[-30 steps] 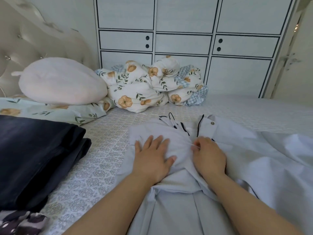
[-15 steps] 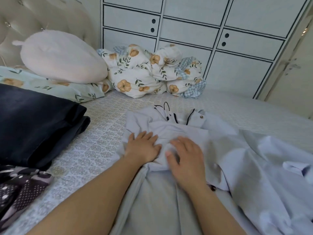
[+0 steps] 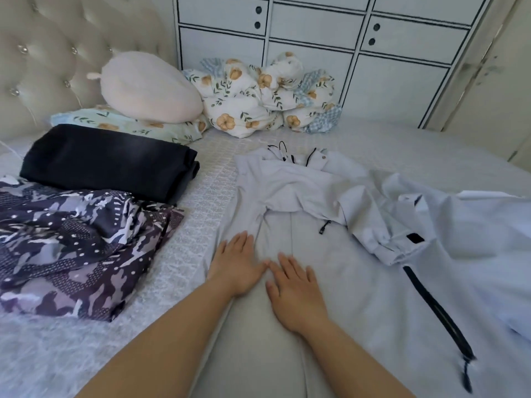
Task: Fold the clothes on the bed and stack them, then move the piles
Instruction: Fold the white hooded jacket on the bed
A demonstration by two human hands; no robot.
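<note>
Light grey trousers (image 3: 287, 185) lie lengthwise on the bed (image 3: 198, 196), waistband at the far end with black drawcords. My left hand (image 3: 237, 264) and my right hand (image 3: 296, 285) press flat on the trouser legs side by side, fingers straight, thumbs almost touching. A pale blue-white jacket (image 3: 445, 225) with a black zipper lies rumpled to the right, overlapping the trousers. To the left sit a folded dark navy garment (image 3: 106, 160) and a crumpled purple camouflage garment (image 3: 71, 248).
A pink plush cushion (image 3: 149, 87) rests on a floral pillow (image 3: 126, 126) by the tufted headboard (image 3: 43, 58). A bundled floral duvet (image 3: 258, 96) lies against the white wardrobe (image 3: 359, 44) at the far side.
Both hands slid down from the waistband area toward me along the trouser legs. My right hand went from curled on the fabric to flat. The view swung left, showing the camouflage garment.
</note>
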